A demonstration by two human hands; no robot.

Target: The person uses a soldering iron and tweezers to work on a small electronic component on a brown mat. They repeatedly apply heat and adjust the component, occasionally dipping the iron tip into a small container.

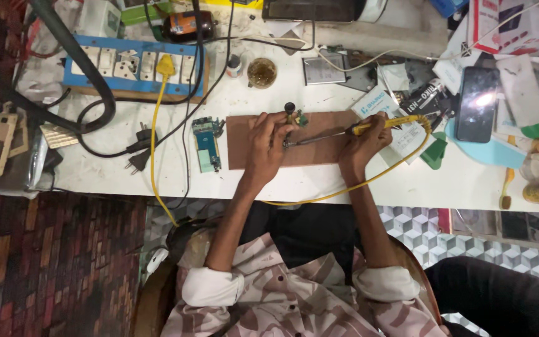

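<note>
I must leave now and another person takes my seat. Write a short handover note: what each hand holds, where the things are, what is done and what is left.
Left hand: pinches a small green circuit board at the top edge of the brown mat.
Right hand: grips the yellow-handled soldering iron; its tip points left, close to the left fingers.
Yellow cord loops off the table's front edge.
Another circuit board lies left of the mat, untouched.
Done: board and iron are in hand.
Left: whether any joint is soldered is too small to tell; check before continuing.
</note>
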